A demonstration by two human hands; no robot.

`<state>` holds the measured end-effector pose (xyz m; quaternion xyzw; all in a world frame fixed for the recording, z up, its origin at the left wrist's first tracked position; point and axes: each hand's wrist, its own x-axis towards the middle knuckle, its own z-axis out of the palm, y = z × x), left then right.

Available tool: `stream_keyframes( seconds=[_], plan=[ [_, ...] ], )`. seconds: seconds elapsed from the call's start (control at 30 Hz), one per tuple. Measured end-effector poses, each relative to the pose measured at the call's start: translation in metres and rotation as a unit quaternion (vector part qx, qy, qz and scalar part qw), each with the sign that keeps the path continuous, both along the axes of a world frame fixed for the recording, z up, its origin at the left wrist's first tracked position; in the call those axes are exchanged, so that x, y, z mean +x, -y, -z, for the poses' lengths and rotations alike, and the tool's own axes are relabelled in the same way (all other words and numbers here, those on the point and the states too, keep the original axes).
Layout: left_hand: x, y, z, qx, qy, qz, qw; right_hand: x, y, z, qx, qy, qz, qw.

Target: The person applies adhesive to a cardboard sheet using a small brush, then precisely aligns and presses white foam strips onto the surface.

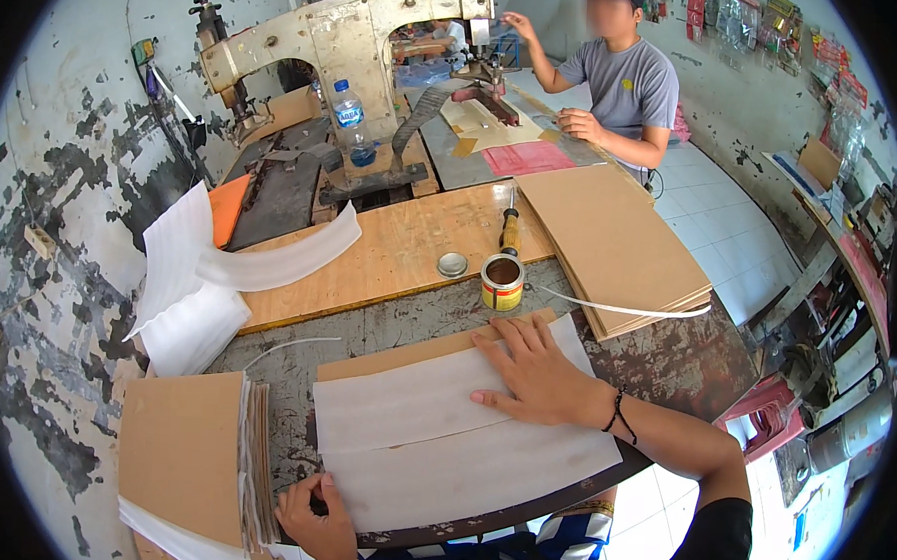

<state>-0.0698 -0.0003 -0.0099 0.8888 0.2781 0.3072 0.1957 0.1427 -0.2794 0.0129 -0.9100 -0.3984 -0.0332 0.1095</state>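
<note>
Two pieces of thin white foam sheet lie side by side on a brown board, whose far strip shows bare. My right hand is open, fingers spread, pressing flat on the farther piece near its right end. At the nearer piece's left edge, my left hand has thumb and forefinger together, pinching that edge; its other fingers are curled. A stack of brown boards with white layers stands just left of that hand. Beyond my right hand sits an open tin with dark brown contents.
A round lid and a wooden-handled tool lie by the tin. More brown boards are piled at right. Loose white foam is heaped at left. Behind stand a water bottle, a large machine and another person.
</note>
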Motion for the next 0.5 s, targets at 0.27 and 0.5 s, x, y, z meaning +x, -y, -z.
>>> stream_keyframes(
  seconds=[0.27, 0.5],
  plan=[
    [-0.002, 0.006, -0.01, -0.001, -0.011, -0.015, 1.0, 0.0, -0.001, 0.005, 0.031, 0.025, -0.009, 0.999],
    [0.009, 0.002, 0.001, -0.013, 0.047, 0.023, 0.999, 0.004, 0.002, 0.007, 0.057, 0.029, -0.012, 0.998]
  ],
)
